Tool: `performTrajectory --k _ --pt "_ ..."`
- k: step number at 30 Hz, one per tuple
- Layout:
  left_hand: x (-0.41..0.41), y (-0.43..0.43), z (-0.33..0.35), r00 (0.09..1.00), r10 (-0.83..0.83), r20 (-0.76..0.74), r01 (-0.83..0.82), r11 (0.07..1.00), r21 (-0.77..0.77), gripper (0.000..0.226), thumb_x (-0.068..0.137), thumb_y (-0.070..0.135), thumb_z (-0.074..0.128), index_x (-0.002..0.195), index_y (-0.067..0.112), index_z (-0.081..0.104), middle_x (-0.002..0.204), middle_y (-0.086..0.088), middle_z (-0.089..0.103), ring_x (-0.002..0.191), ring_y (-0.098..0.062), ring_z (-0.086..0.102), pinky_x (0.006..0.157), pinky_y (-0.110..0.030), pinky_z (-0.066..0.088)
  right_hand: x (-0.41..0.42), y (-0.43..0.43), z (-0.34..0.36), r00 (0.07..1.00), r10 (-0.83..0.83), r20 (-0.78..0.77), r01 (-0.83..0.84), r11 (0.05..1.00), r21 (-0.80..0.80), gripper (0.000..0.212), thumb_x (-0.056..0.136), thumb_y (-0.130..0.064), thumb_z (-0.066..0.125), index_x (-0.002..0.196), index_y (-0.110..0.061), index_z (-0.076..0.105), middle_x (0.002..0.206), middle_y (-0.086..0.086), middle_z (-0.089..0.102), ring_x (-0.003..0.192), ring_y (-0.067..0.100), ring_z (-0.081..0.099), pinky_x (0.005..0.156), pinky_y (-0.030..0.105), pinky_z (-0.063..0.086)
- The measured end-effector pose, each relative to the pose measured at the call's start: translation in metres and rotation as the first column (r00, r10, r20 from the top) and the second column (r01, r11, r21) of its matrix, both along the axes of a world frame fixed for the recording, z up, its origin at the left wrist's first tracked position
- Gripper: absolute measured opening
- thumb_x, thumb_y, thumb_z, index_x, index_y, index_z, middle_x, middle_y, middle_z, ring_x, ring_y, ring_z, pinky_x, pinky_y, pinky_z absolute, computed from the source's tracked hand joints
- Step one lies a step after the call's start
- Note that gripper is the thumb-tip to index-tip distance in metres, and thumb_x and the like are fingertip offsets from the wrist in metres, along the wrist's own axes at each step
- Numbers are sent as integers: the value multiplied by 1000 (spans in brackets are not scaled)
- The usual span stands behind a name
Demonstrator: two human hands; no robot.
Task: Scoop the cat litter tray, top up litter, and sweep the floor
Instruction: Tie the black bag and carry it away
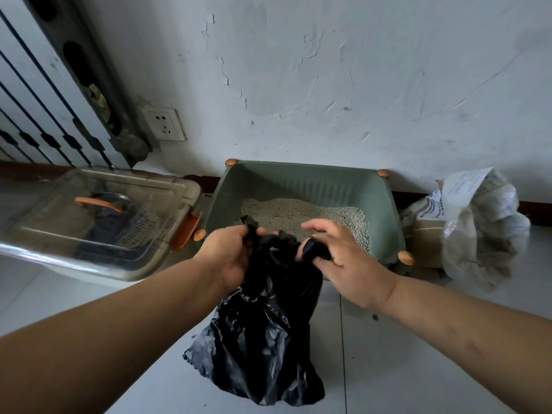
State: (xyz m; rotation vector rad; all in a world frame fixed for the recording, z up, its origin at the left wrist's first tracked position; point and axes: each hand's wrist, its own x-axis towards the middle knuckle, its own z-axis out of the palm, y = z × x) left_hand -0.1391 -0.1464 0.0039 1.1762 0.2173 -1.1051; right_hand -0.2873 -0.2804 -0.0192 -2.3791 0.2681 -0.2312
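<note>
Holding the crumpled black plastic bag (pixel 263 330) by its top edges, my left hand (pixel 230 252) and right hand (pixel 343 258) each pinch one handle above the pale tiled floor (pixel 418 369), so I judge I am tying or opening it. Next, the handles must be crossed without dropping it. The green plastic litter tray (pixel 301 180), half filled with grey litter, stands just behind against the cracked white wall (pixel 328 70).

The near wall of the green litter tray (pixel 304 180) is hidden behind both hands and the black plastic bag (pixel 263 339). Part of the litter (pixel 298 210) inside it is covered likewise. The left hand (pixel 230 252) conceals the bag handle it closes on; the right hand (pixel 343 261) is motion-blurred at the fingertips. Left of the tray, the clear lidded box (pixel 98 219) is blurred, its contents indistinct. Right of the tray, print on the sack (pixel 472 222) is unreadable. Both forearms run off the lower edge.
</note>
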Motion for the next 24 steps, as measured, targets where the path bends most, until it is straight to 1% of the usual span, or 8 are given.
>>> performTrajectory --k 2,4,6,9,13,17,21,24 --pt "9 3 -5 993 119 -8 -119 993 -3 33 102 8 27 73 11 43 48 -1 46 55 -18 47 65 -30 46 -1 -5 -10 998 -62 0 62 989 135 24 96 -24 50 81 -41 58 104 -12 57 109 13 46 97 28 34" --pt "16 7 -11 984 178 -1 -178 984 13 30 100 5 23 77 12 41 47 3 34 44 -13 36 50 -22 39 -5 -11 -17 989 -102 -105 117 982 149 26 96 -25 47 73 -32 55 84 -10 54 91 15 48 82 29 35" --pt "28 13 -24 985 157 77 -163 983 85 28 100 3 22 83 12 44 49 4 30 37 -9 29 37 -17 33 -13 -19 -23 955 -113 -275 131 990 47 21 98 -23 45 80 -19 54 86 -4 50 91 15 44 81 27 33" --pt "45 23 -43 980 12 197 -62 967 249 23 98 6 23 107 19 40 51 6 29 35 -9 29 38 -18 35 -22 -34 -29 896 -104 -432 -15 965 -263 20 100 -28 41 90 -13 52 97 -1 52 99 14 39 94 28 34" --pt "52 33 -48 932 -178 315 47 923 381 19 96 5 27 92 17 40 50 5 29 34 -9 28 35 -20 30 -30 -41 -29 846 -106 -523 -131 909 -395 16 101 -33 38 90 -21 44 99 -7 48 107 14 39 98 24 30" --pt "52 36 -50 902 -269 336 100 890 445 24 97 8 32 77 20 38 48 7 28 35 -9 25 35 -18 20 -39 -48 -30 796 -148 -587 -153 889 -431 17 101 -34 36 99 -22 47 104 -5 49 110 15 40 95 26 29" --pt "49 35 -47 894 -323 310 154 872 466 30 98 6 30 73 19 39 49 6 26 39 -9 21 42 -18 14 -37 -49 -33 750 -179 -636 -181 870 -458 28 102 -33 32 115 -17 51 118 1 53 113 18 42 95 28 29" --pt "39 34 -46 711 -567 417 253 759 600 33 101 6 33 70 15 40 57 -1 31 47 -13 26 49 -24 18 -31 -44 -35 745 -229 -627 -59 913 -404 24 102 -31 35 107 -15 52 113 5 55 107 22 49 82 31 33"
